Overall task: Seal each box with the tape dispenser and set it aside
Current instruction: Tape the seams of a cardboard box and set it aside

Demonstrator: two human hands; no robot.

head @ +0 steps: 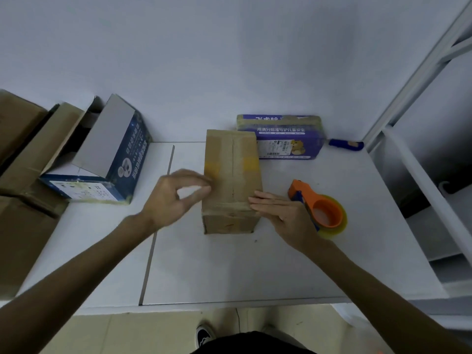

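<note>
Beside one dispenser, right grip lies flat on one box; left grip unclear.

A closed brown box lies lengthwise mid-table, an orange tape dispenser just right.

The left hand is smeared by motion blur beside the brown box. Its curled fingertips reach the box's left edge, but whether they pinch anything cannot be told. The right hand covers the near side of the tape dispenser, hiding its handle. The brown box hides the left end of the purple box, whose small print is unreadable. A blue-handled tool lies past the purple box, too small to identify. The label on the dark blue box is too small to read. Cardboard boxes are cut off by the left edge. Both forearms run out at the bottom corners. A shoe is partly hidden by dark clothing.
</note>
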